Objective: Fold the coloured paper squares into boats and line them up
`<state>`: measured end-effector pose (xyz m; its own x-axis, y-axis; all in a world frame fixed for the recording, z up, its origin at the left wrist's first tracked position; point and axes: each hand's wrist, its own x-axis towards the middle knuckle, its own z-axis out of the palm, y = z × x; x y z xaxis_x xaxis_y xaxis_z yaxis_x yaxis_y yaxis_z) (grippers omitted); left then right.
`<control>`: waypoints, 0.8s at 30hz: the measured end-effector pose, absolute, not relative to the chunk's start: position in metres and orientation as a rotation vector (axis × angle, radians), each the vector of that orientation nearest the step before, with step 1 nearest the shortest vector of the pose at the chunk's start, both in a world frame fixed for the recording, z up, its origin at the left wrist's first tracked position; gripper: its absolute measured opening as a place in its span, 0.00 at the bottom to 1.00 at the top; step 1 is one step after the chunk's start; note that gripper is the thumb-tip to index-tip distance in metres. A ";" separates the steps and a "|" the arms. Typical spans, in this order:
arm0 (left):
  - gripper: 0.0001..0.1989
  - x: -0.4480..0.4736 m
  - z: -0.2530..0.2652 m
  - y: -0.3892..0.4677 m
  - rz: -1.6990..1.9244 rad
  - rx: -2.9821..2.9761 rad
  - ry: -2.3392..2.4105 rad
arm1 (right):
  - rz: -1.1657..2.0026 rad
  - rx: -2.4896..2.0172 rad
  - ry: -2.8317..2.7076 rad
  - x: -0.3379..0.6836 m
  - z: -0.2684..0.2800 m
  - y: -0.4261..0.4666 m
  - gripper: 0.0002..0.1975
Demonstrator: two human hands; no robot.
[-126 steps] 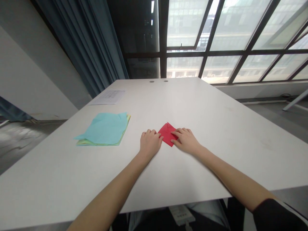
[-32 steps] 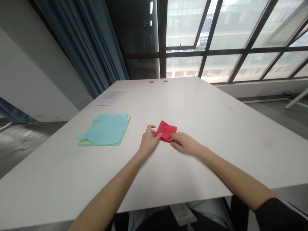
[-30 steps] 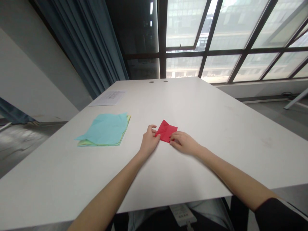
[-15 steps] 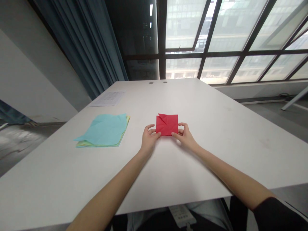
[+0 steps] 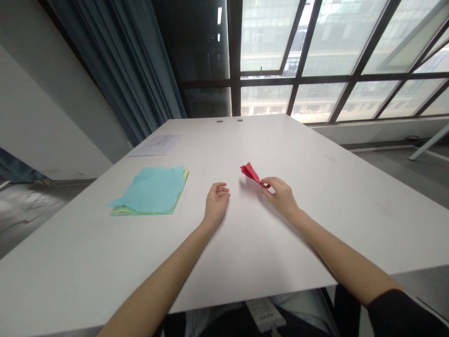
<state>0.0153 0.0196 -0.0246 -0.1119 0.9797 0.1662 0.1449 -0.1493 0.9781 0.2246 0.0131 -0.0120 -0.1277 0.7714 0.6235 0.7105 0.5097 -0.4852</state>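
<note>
A folded sheet of red origami paper (image 5: 250,172) is tilted nearly edge-on above the table, its far end fanned into loose flaps. My right hand (image 5: 281,197) pinches its near right end between thumb and fingers. To the left of the paper, my left hand (image 5: 216,201) rests by the tabletop, apart from the paper and holding nothing. Its fingers are loosely curled with small gaps between them. Part of the red paper is hidden behind my right fingers.
A stack of square coloured paper (image 5: 150,189), light blue over yellow-green, lies on the left of the white table (image 5: 210,150). Behind it is a printed sheet (image 5: 156,145). Two round grey discs sit at the far edge, before the windows (image 5: 266,98). A blue curtain (image 5: 140,70) hangs at left.
My left hand has let go of the red paper. My right hand has turned the paper from facing me to nearly edge-on and moved it slightly right.
</note>
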 end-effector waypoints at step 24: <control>0.10 0.002 -0.023 0.022 0.602 2.551 1.533 | 0.111 -1.355 -2.294 0.232 -0.028 0.025 0.12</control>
<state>0.0024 0.0222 -0.0232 0.4134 0.8668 0.2790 0.8251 -0.4862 0.2878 0.2316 0.0246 -0.0276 -0.4019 0.8448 0.3532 0.8067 0.5092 -0.3000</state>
